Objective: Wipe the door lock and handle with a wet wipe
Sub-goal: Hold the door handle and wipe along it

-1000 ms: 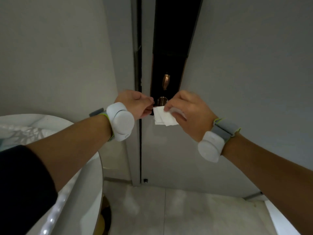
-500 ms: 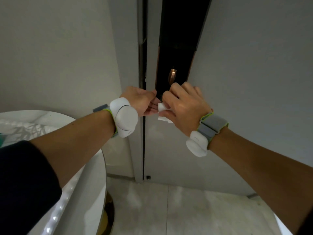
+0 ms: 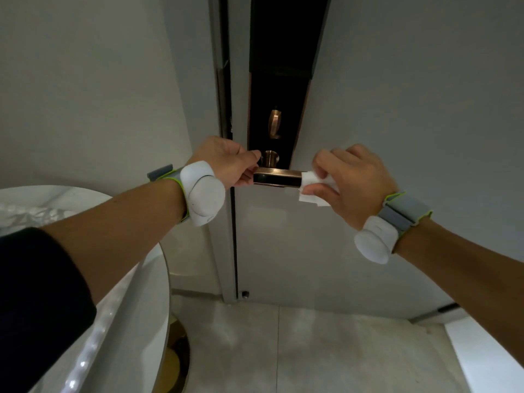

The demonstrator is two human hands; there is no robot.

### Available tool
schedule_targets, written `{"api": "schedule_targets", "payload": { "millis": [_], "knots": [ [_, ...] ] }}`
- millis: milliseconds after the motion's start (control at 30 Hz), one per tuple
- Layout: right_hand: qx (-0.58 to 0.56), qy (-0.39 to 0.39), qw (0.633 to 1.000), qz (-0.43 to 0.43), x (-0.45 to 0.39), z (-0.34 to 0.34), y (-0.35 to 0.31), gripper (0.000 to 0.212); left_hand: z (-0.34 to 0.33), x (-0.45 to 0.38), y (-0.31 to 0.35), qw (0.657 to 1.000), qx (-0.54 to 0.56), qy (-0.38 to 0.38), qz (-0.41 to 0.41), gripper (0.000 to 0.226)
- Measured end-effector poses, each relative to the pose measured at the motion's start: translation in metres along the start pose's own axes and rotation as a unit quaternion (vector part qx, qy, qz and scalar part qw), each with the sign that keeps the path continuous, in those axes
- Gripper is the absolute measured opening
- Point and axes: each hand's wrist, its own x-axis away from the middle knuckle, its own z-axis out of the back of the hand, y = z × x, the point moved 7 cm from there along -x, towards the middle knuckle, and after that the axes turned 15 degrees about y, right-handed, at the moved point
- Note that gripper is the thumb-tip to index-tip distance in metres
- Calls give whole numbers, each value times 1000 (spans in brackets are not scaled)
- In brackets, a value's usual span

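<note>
A bronze lever handle (image 3: 276,177) sticks out horizontally from a black lock plate (image 3: 276,89) on the grey door (image 3: 382,109). Above it sits a small bronze thumb-turn (image 3: 274,123). My left hand (image 3: 226,164) pinches the handle's left end, near its round neck. My right hand (image 3: 350,177) holds a folded white wet wipe (image 3: 313,185) wrapped around the handle's right end. Both wrists wear white sensor bands.
A round white marble-look table (image 3: 136,302) with a gold base stands at the lower left, close to the door frame (image 3: 224,80). Pale floor tiles (image 3: 297,350) lie below. A white surface edge (image 3: 487,358) shows at the lower right.
My right hand has slid the wipe rightward along the handle from its left part to its right end, uncovering the bronze lever. My left hand stayed at the left end.
</note>
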Motion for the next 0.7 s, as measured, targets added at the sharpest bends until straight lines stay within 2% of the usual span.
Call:
{"api": "schedule_targets", "payload": {
  "millis": [233,533,600,700],
  "knots": [
    [-36,-9,998,-47,6,9,19,38,1,-2,0,1000,-13,-7,-13,26],
    [-135,0,980,-147,14,22,33,12,0,-6,-5,1000,-15,3,-9,26],
    [-167,4,965,-201,20,24,45,8,-1,-6,-4,1000,-16,-3,-5,26],
    [-250,51,911,-323,29,24,62,10,-1,-6,-3,1000,-25,-7,-6,26]
  ]
}}
